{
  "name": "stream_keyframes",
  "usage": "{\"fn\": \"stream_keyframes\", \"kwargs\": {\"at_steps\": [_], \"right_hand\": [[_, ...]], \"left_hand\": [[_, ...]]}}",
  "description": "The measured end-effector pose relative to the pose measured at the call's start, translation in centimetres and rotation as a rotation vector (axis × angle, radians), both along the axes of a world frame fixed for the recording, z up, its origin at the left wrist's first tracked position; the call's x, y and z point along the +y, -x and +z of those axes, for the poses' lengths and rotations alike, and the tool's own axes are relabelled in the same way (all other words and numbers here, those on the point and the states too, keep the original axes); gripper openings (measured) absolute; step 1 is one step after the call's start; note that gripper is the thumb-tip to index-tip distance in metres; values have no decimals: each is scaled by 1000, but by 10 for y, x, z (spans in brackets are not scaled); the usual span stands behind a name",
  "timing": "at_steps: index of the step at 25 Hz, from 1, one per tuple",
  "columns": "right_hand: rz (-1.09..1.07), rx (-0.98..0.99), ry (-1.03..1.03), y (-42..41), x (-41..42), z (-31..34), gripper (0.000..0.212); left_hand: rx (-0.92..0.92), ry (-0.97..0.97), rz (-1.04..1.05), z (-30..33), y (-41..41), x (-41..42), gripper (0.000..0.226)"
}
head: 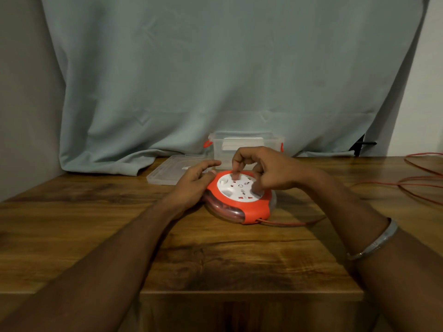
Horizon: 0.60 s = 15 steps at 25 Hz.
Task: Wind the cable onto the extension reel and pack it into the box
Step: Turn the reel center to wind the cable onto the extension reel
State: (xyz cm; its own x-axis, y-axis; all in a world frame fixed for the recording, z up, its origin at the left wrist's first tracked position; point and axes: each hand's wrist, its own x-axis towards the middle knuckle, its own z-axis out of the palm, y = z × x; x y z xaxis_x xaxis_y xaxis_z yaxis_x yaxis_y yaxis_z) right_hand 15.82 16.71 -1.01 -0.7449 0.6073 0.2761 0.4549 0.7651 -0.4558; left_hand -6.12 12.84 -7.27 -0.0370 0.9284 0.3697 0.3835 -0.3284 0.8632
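A round orange and white extension reel (249, 209) lies flat on the wooden table (167, 248). My left hand (194, 180) rests against the reel's left edge, fingers spread over the rim. My right hand (266, 171) sits on top of the white socket face, one finger pressed into a recess there. An orange cable (287, 223) leaves the reel's front right side and runs off to the right, where it lies in loose loops (422, 180). Behind the reel stands a clear plastic box (244, 147) with orange latches, open at the top.
The box's clear lid (167, 173) lies flat to the left of the box. A pale green curtain (215, 80) hangs behind the table and drapes onto its back edge. A metal bangle (374, 240) sits on my right wrist.
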Motion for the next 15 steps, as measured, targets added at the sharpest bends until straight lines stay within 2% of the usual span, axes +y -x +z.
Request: {"fn": "stream_keyframes", "kwargs": {"at_steps": [2, 4, 11, 15], "right_hand": [[-1, -49, 30, -5, 9, -2, 55], [-15, -89, 53, -9, 15, -2, 56], [-93, -71, 30, -11, 15, -5, 64], [-118, -72, -66, -3, 7, -7, 46]], "left_hand": [[-1, -3, -9, 1, -2, -3, 30], [-3, -7, -23, 2, -2, -3, 31], [18, -3, -10, 2, -2, -1, 32], [-52, -1, 16, 0, 2, 3, 32]]}}
